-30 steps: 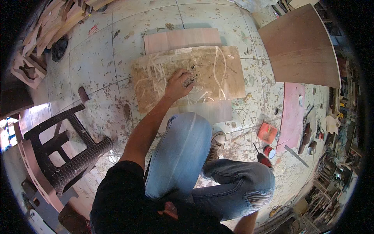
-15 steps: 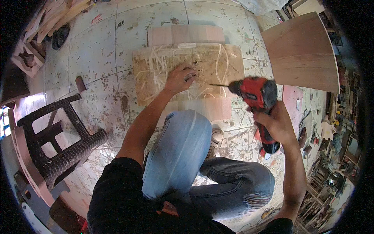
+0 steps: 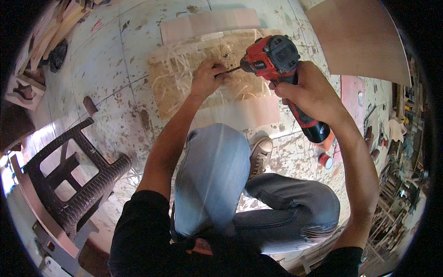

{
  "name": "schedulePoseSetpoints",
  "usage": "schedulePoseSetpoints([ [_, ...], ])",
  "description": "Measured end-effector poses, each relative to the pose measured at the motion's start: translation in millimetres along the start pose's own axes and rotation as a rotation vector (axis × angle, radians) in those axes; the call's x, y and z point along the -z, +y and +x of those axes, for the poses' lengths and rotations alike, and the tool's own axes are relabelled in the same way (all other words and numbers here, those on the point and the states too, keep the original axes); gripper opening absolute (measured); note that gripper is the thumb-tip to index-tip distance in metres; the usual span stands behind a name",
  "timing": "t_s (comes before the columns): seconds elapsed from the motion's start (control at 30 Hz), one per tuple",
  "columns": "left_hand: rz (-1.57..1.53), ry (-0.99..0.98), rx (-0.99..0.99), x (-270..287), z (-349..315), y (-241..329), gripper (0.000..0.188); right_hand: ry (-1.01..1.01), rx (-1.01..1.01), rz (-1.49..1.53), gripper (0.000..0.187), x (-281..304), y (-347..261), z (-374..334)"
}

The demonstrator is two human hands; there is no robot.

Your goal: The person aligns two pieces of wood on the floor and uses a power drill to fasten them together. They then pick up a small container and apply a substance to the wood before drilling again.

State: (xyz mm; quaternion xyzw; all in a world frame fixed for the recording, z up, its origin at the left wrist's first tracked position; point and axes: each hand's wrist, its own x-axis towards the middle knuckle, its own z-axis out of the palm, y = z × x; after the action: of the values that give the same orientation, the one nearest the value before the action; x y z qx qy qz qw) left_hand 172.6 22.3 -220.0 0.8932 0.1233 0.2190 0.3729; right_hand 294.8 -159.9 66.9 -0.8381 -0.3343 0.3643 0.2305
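My right hand (image 3: 307, 90) grips a red and black cordless drill (image 3: 267, 57) by its handle. The drill's thin bit (image 3: 234, 69) points left, and its tip reaches the fingers of my left hand (image 3: 206, 78). Those fingers are pinched together above a worn, marked plywood board (image 3: 161, 87); whatever lies between them is too small to name. Small dark specks dot the board close to the fingertips. Pale wood pieces show along its far side (image 3: 210, 25) and near side (image 3: 258, 112).
A dark plastic stool (image 3: 76, 168) lies tipped at the left. A large brown panel (image 3: 360, 41) stands at the far right. A red can (image 3: 326, 161) sits on the stained tile floor beside my right forearm. Wood scraps (image 3: 60, 27) are piled at the far left.
My right hand has brought the drill up and to the left, so its bit now meets my left fingers. The left hand remains over the board; the whole view has shifted slightly.
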Motion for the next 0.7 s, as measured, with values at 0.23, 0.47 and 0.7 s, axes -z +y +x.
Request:
schedulePoseSetpoints([
  [0.23,0.036,-0.041,-0.02,-0.9,1.9,-6.1,0.017,-0.004,-0.018,-0.012,0.038,-6.8,6.2,9.7],
  [0.47,-0.017,-0.013,-0.026,1.2,1.5,-2.9,0.011,0.011,-0.024,-0.065,0.038,-3.5,4.4,10.4],
  [0.7,0.028,-0.048,0.034,5.0,-0.7,-1.9,0.014,-0.017,0.008,-0.094,0.037,-1.6,-5.9,12.6],
])
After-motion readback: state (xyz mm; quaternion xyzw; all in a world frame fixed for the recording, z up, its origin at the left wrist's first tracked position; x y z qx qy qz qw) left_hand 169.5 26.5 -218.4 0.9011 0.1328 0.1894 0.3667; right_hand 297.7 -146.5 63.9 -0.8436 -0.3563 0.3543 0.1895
